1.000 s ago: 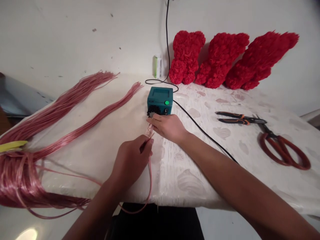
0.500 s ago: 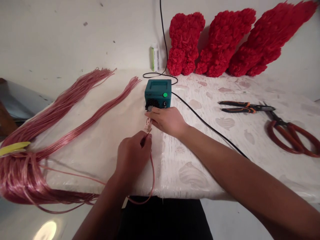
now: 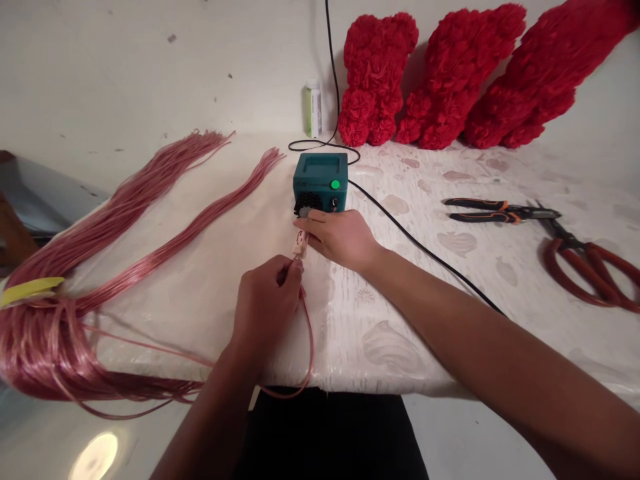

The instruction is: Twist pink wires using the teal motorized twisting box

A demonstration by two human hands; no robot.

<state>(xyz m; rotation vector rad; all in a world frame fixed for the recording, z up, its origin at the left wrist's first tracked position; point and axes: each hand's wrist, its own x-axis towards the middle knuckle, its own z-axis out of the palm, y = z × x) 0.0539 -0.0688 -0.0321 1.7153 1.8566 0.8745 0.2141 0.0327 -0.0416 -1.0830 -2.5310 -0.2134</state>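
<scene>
A small teal box (image 3: 321, 180) with a lit green button stands in the middle of the white table (image 3: 410, 313). My right hand (image 3: 341, 238) rests just in front of it, fingers closed on a small pale connector (image 3: 299, 244). My left hand (image 3: 266, 307) is closed in a pinch on a thin pink wire (image 3: 309, 347) that runs up to the connector and loops down over the table's front edge.
Long bundles of pink wire (image 3: 125, 213) lie across the left side, one tied with a yellow band (image 3: 30, 291). Orange-handled pliers (image 3: 500, 211) and red scissors (image 3: 590, 263) lie at the right. Red flower figures (image 3: 450, 80) and a small bottle (image 3: 313, 108) stand by the wall. A black cable (image 3: 420, 250) crosses the table.
Both hands have stayed on the connector and wire in front of the teal box; my left hand crept slightly nearer the connector. The view has shifted a little as my head moved.
</scene>
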